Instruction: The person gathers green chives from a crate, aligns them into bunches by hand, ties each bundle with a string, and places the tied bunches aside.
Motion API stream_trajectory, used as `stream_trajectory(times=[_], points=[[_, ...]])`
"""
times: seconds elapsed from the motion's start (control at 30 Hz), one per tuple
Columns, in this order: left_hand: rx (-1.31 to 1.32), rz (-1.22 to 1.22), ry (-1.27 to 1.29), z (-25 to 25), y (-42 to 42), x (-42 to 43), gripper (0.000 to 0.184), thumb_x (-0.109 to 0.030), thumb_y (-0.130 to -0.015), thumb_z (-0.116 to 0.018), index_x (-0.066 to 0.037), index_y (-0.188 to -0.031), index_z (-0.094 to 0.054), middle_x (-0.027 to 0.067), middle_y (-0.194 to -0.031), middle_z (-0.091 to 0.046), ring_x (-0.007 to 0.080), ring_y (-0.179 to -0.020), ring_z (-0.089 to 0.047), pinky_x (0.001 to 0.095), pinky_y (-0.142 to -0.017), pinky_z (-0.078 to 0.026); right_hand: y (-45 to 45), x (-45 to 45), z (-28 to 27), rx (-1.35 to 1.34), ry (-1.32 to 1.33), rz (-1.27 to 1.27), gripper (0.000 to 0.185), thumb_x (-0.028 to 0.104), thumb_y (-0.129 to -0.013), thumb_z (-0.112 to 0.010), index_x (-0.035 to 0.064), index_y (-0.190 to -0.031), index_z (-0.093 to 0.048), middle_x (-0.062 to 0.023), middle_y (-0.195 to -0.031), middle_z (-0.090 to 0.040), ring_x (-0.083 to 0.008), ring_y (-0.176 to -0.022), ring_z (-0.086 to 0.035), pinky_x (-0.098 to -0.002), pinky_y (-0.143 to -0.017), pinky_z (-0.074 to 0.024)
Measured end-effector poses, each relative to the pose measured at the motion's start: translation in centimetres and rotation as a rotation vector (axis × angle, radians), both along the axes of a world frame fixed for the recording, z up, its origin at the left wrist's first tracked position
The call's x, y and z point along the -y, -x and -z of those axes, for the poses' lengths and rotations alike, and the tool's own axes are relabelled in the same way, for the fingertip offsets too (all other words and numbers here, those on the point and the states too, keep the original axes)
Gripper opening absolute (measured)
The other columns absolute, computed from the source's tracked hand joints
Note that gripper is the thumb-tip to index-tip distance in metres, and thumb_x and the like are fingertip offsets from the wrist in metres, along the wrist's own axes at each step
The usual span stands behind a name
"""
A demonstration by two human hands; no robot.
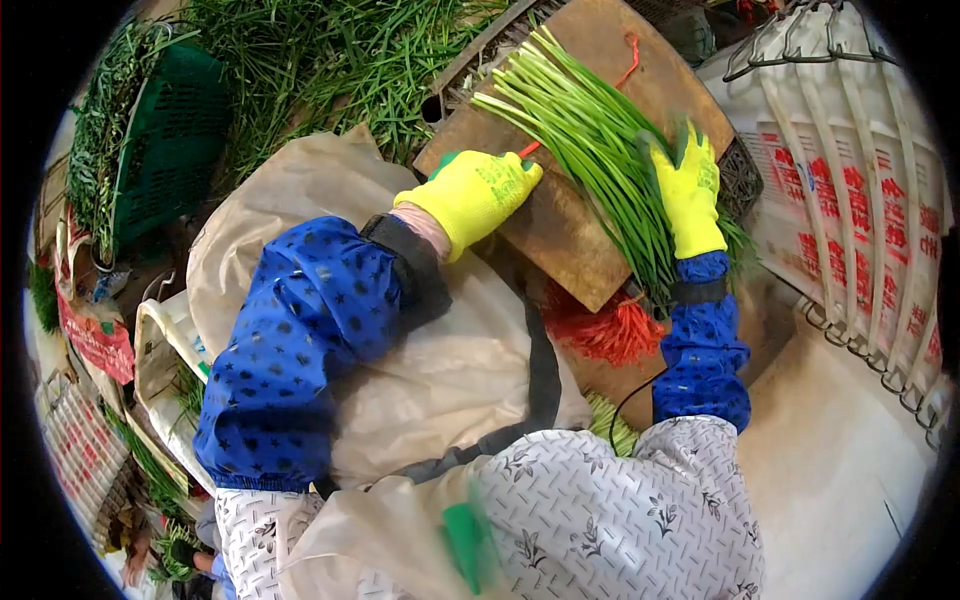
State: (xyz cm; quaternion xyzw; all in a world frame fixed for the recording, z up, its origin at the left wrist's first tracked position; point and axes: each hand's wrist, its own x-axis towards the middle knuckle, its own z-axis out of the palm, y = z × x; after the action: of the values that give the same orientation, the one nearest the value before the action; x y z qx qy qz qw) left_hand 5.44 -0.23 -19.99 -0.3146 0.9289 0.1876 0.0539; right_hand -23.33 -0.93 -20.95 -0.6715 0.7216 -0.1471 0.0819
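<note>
A bunch of garlic chives [585,130] lies slantwise on a worn wooden board [575,245], pale stems toward the far left and leaves toward me. A red tie [630,62] runs beneath the bunch and shows on both sides. My left hand [480,195], in a yellow glove, is closed at the tie's near end, left of the stems. Also gloved in yellow, my right hand [690,190] rests against the right side of the leaves, its thumb and fingers apart. The leaves partly hide the contact there.
Red ties [610,325] hang in a bundle under the board's near edge. Loose greens [310,70] are heaped at the far left, beside a green crate [170,140]. A white sack with red print [850,190], under a wire frame, stands at the right.
</note>
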Motion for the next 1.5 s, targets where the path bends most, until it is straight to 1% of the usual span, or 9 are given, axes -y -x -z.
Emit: stream_trajectory(times=[0.2,0.77,0.93,1.0,1.03,1.2,1.3,1.37,1.5], points=[[-0.130,0.062,0.057,0.7,-0.7,-0.2,0.032,-0.007,-0.081,-0.051,-0.003,-0.112,-0.057,0.0122,-0.091,-0.063,0.0305,-0.080,-0.064,0.0407,-0.068,-0.051,-4.4,-2.2,0.5,-0.235,-0.056,-0.199,0.080,0.052,-0.074,-0.067,0.0098,-0.138,-0.043,-0.0206,-0.137,-0.043,-0.0396,-0.127,-0.037,-0.0584,-0.104,-0.0248],[-0.074,-0.047,-0.083,-1.0,-0.1,0.9,0.042,-0.013,-0.072,-0.068,-0.005,-0.112,-0.058,0.0154,-0.091,-0.064,0.0347,-0.086,-0.062,0.0417,-0.074,-0.050,-10.0,-5.0,0.0,-0.150,-0.109,-0.079,0.087,0.046,-0.074,-0.067,0.0070,-0.143,-0.032,-0.0191,-0.145,-0.034,-0.0393,-0.136,-0.026,-0.0588,-0.110,-0.0133],[-0.530,-0.181,0.008,-5.6,3.9,5.1,0.047,-0.022,-0.082,-0.065,-0.007,-0.126,-0.055,0.0169,-0.119,-0.061,0.0313,-0.109,-0.058,0.0390,-0.092,-0.046,-9.9,-5.8,-0.2,-0.113,-0.050,-0.111,0.080,0.046,-0.074,-0.067,0.0073,-0.139,-0.040,-0.0196,-0.144,-0.035,-0.0400,-0.134,-0.028,-0.0583,-0.110,-0.0152],[-0.304,0.075,0.430,-2.3,6.1,7.3,0.049,-0.025,-0.087,-0.060,-0.009,-0.132,-0.050,0.0133,-0.133,-0.052,0.0309,-0.126,-0.045,0.0401,-0.106,-0.034,-9.5,-6.4,-1.9,-0.101,-0.134,-0.108,0.077,0.050,-0.077,-0.063,0.0081,-0.138,-0.042,-0.0182,-0.147,-0.033,-0.0398,-0.136,-0.026,-0.0584,-0.110,-0.0140],[-0.138,0.043,0.318,-0.5,6.2,7.4,0.051,-0.029,-0.089,-0.056,-0.013,-0.137,-0.045,0.0098,-0.143,-0.042,0.0312,-0.135,-0.033,0.0437,-0.112,-0.023,-9.3,-7.1,-2.1,-0.028,-0.074,-0.127,0.073,0.050,-0.076,-0.063,0.0076,-0.133,-0.047,-0.0174,-0.143,-0.037,-0.0394,-0.134,-0.028,-0.0562,-0.110,-0.0173],[-0.157,-0.065,0.429,3.4,5.6,5.7,0.068,-0.037,-0.083,-0.063,-0.020,-0.144,-0.036,0.0061,-0.149,-0.033,0.0368,-0.135,-0.030,0.0532,-0.111,-0.022,-7.1,-10.8,-4.6,0.321,0.162,-0.319,0.061,0.029,-0.068,-0.072,0.0124,-0.124,-0.055,-0.0143,-0.127,-0.051,-0.0374,-0.117,-0.047,-0.0488,-0.098,-0.0384],[-0.137,-0.048,0.470,2.7,5.6,5.6,0.068,-0.038,-0.083,-0.063,-0.023,-0.144,-0.037,0.0058,-0.149,-0.033,0.0362,-0.135,-0.030,0.0542,-0.110,-0.023,-2.5,-9.6,-4.1,0.585,0.262,-0.006,0.033,0.008,-0.078,-0.065,0.0057,-0.111,-0.062,-0.0116,-0.108,-0.064,-0.0267,-0.103,-0.060,-0.0373,-0.092,-0.0468],[-0.125,-0.037,0.480,1.6,5.4,5.3,0.061,-0.035,-0.086,-0.061,-0.016,-0.140,-0.041,0.0120,-0.144,-0.039,0.0371,-0.132,-0.035,0.0536,-0.109,-0.026,0.1,-8.0,-6.2,0.918,0.148,0.170,0.023,0.005,-0.085,-0.060,0.0020,-0.108,-0.066,-0.0055,-0.105,-0.067,-0.0124,-0.096,-0.060,-0.0271,-0.088,-0.0462],[-0.151,-0.010,0.211,-0.8,4.8,6.2,0.062,-0.044,-0.088,-0.055,-0.015,-0.141,-0.040,0.0177,-0.148,-0.031,0.0430,-0.137,-0.023,0.0599,-0.111,-0.014,0.8,-5.3,-6.7,0.864,0.073,0.041,0.025,0.006,-0.085,-0.060,0.0005,-0.109,-0.065,-0.0080,-0.105,-0.067,-0.0164,-0.098,-0.060,-0.0287,-0.089,-0.0452]])
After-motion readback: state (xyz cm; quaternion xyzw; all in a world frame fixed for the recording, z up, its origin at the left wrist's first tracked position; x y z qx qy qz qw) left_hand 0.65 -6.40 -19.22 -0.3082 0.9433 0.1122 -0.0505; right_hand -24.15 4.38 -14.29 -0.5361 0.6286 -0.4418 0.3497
